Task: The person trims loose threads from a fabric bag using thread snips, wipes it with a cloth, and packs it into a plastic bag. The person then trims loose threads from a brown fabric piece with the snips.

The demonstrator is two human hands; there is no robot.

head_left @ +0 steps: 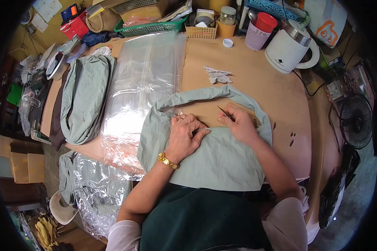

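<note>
We count two grey-green fabric bags on the table [249,69]: one shoulder bag [222,161] at the near edge, one folded bag [87,98] to its left. The left hand [185,137] pinches the shoulder bag's opening edge, fingers closed; the right hand [240,124] has its fingers closed around one dark pointed tool [225,112]. We note one white electric kettle [284,47], its logo too small to read.

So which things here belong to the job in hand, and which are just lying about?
In the job:
grey-green bag, with the left hand on it
dark pointed tool, held in the right hand
probably the similar folded bag at left

Apparently just lying about:
white kettle
black fan
red cup
small white lid
</note>
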